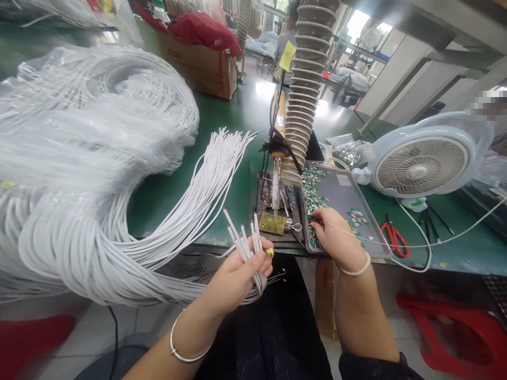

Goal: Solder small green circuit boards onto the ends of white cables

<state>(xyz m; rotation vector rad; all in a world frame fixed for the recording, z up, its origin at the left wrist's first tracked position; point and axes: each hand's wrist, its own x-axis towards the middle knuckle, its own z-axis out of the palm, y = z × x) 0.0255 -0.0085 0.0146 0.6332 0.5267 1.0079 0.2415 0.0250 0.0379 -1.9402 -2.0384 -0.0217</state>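
Observation:
My left hand [233,279] is closed round a small bunch of white cables [247,240], their stripped ends fanned upward near the table's front edge. My right hand [335,235] rests on the near end of a grey metal tray [348,195], fingers curled over small green circuit pieces [312,184]; what they pinch is too small to make out. Between the hands a soldering iron [276,179] hangs tip down over a dark stand with a yellow sponge [272,223].
A large coil of white cables [99,174] in plastic fills the left of the green table [233,121]. A ribbed hose [304,89] rises behind the iron. A small fan [422,169] and red cutters [392,237] lie right. A cardboard box [198,66] stands at the back.

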